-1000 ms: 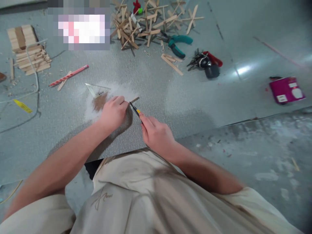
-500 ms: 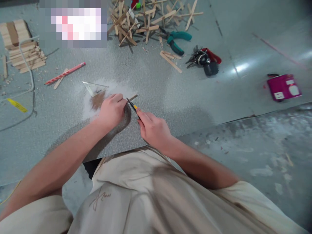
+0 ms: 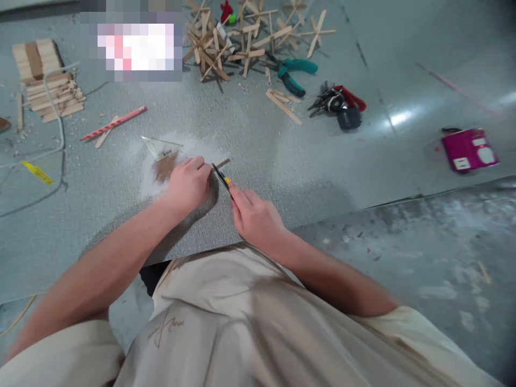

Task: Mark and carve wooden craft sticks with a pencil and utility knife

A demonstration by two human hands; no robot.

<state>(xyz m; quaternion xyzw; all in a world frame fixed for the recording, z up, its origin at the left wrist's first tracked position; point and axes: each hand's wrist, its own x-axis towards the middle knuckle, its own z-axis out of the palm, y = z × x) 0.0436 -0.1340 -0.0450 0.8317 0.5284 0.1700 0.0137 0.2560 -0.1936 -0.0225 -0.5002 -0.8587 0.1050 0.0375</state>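
My left hand [image 3: 189, 180] is closed on a thin wooden stick [image 3: 223, 162], whose end pokes out past the fingers to the right. In my right hand [image 3: 256, 212] is a box cutter [image 3: 220, 174] with a black and yellow body. Its blade end lies against the stick close to the left fingertips. Just beyond the left hand lies a small clear set square [image 3: 155, 150], next to a brown flat patch [image 3: 163, 171] partly hidden by that hand. Pale powder is spread around them on the grey tabletop [image 3: 258, 145].
A pink pencil [image 3: 116, 123] crosses a loose stick at left, near stacked craft sticks [image 3: 54, 97] and a grey cable [image 3: 60, 126]. Crossed-stick pieces [image 3: 245, 40], teal pliers [image 3: 296, 70] and keys [image 3: 336, 105] lie farther back. A purple packet [image 3: 471, 149] sits right.
The view has shifted slightly, so table items appear a little lower and those at left farther right. Both hands keep their grips, with the cutter still at the stick.
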